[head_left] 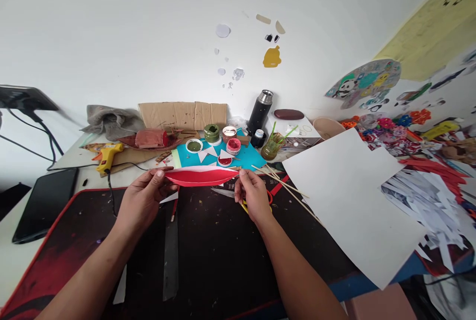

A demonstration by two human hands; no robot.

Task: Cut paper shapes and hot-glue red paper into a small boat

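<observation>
A red paper leaf shape (pixel 201 176), pointed at both ends, is held level above the dark desk mat (pixel 208 250). My left hand (pixel 143 198) pinches its left tip between thumb and fingers. My right hand (pixel 253 195) pinches its right tip. Both hands are closed on the paper. Under my right hand lie scissors with yellow and red handles (pixel 243 204). A metal ruler (pixel 171 255) lies on the mat below my left hand.
Small paint pots (pixel 223 139) sit on a blue sheet behind the paper. Thin wooden skewers (pixel 282 186) and a large white sheet (pixel 349 201) lie to the right. A yellow glue gun (pixel 107 155), a black flask (pixel 260 111) and cardboard (pixel 182 114) stand further back.
</observation>
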